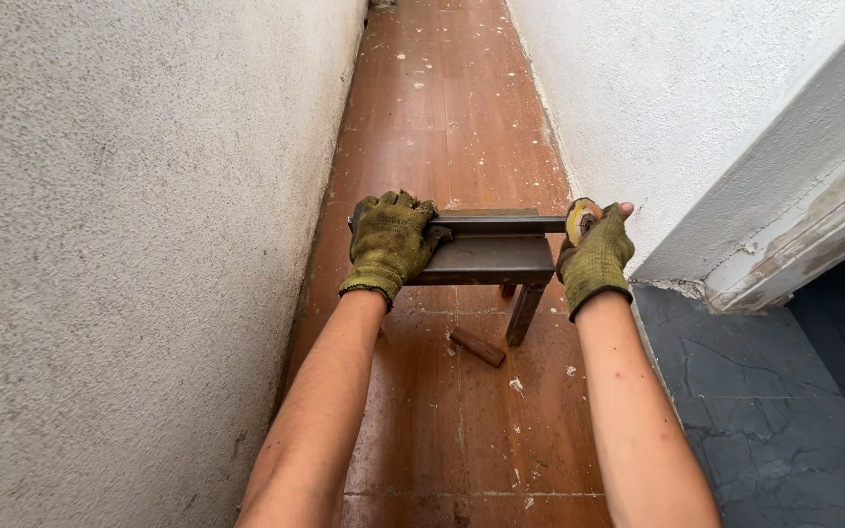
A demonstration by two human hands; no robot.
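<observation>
- A dark metal stool is held above the brown tiled floor in a narrow corridor, the gloved left hand clamped on one end and the gloved right hand gripping the other.
- Rough white walls crowd both sides.
- Only one stool leg is seen; a small brown block lies below.

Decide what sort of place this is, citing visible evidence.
Probably a narrow corridor under renovation: rough white plastered walls close on both sides, a reddish-brown tiled floor spattered with plaster, and gloved hands, left and right, gripping a dark metal stand.
</observation>
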